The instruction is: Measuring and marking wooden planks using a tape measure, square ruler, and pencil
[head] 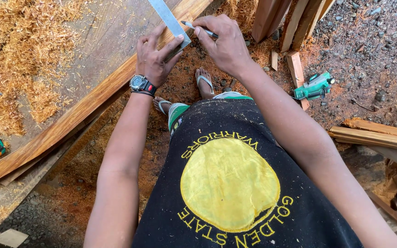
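My left hand (155,57) presses the metal square (170,20) flat against the plank (76,112) so it can't slip. My right hand (224,46) pinches a pen (198,28) at the blade's edge.

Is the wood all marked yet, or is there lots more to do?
Heaps of wood shavings show planing has happened already. Right now the left hand presses a metal square on the long wooden plank, and the right hand holds a pencil beside it. No drawn line shows yet.

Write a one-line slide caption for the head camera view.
Left hand presses a metal square against a wooden plank while the right hand holds a pencil at its edge.
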